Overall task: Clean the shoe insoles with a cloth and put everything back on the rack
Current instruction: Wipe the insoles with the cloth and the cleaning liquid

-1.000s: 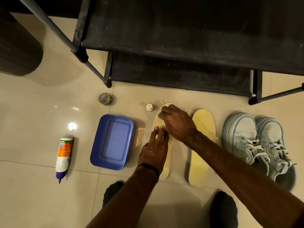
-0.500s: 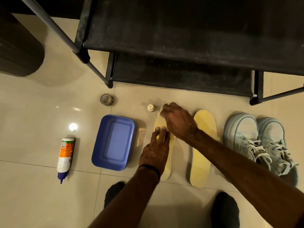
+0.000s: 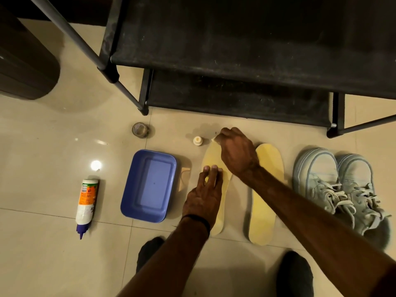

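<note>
While my left hand (image 3: 204, 196) presses flat fingers on the left insole (image 3: 211, 156), my right hand (image 3: 236, 154), curled around a barely visible cloth (image 3: 213, 139) at twelve o'clock, should wipe in firm strokes toward six.

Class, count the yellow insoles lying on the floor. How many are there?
2. One yellow foam insole lies under both hands beside the blue plastic tub; the other lies between it and the pale sneakers.

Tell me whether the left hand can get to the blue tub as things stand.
Probably yes: the left hand rests on the insole right beside the blue tub, with only bare floor between.
</note>
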